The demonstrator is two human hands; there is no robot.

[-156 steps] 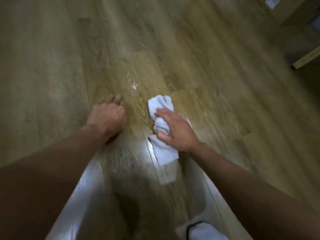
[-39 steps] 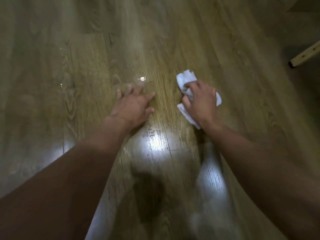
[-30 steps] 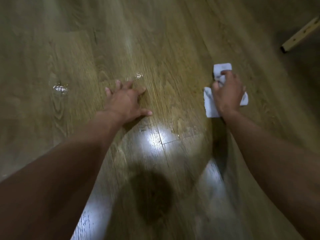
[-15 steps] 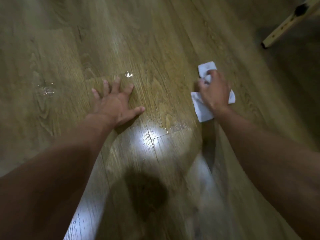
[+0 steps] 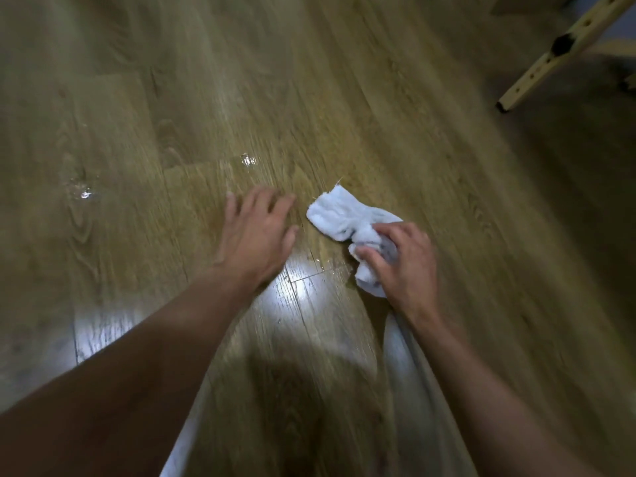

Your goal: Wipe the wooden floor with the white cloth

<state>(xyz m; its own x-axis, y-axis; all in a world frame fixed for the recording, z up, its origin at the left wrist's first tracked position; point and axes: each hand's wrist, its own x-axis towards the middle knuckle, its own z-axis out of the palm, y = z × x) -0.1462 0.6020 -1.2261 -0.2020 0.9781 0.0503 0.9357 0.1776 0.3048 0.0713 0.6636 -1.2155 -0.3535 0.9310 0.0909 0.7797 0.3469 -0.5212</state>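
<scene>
Gripping the bunched white terry cloth (image 5: pixel 347 220) against the glossy wooden plank floor (image 5: pixel 395 108), the right hand (image 5: pixel 401 261) is pinching its near end; the left hand (image 5: pixel 260 232) is bracing flat, fingers spread. Pressing evenly should be lifting the shiny wet droplets (image 5: pixel 248 160) lying just far-left. Open boards are lying leftward; a pale wooden furniture leg (image 5: pixel 537 72) is standing far right.

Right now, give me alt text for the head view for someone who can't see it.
The right hand presses a bunched white cloth on the wooden floor, while the left hand rests flat beside it. Wet spots glisten farther out, and a wooden leg stands at upper right.
</scene>
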